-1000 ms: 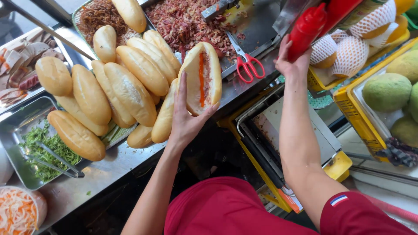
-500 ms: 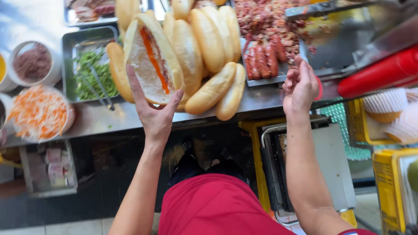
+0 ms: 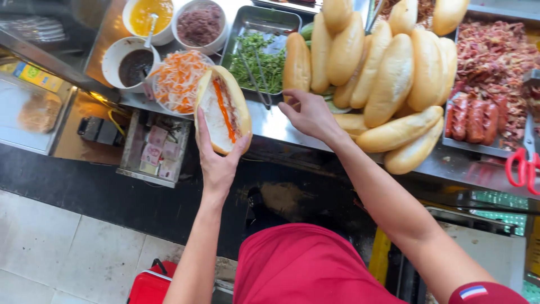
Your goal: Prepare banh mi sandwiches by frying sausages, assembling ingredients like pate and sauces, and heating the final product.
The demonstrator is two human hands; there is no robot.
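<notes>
Nearest the camera, the left hand (image 3: 216, 160) cradles a split baguette sandwich (image 3: 223, 110) from below, its fingers closed around the crust so the cut side faces up (an orange-red streak of sauce runs along the pale crumb). The sandwich hangs just off the front edge of the steel table (image 3: 275, 126), over an open drawer of banknotes (image 3: 152, 149). To its right, the right hand (image 3: 309, 112) reaches over the table edge with fingers spread and gripping nothing, its fingertips near a metal tray of green herbs (image 3: 259, 50) with tongs (image 3: 253, 73) in it and touching the nearest loaf in the pile of plain baguettes (image 3: 382, 73). Just behind the sandwich sits a bowl of shredded carrot (image 3: 177, 79). Farther back stand bowls of dark sauce (image 3: 132, 65), yellow sauce (image 3: 149, 17) and brown paste (image 3: 199, 25). At far right lie chopped meat (image 3: 495, 50), sausages (image 3: 475, 118) and red-handled scissors (image 3: 523, 169).
</notes>
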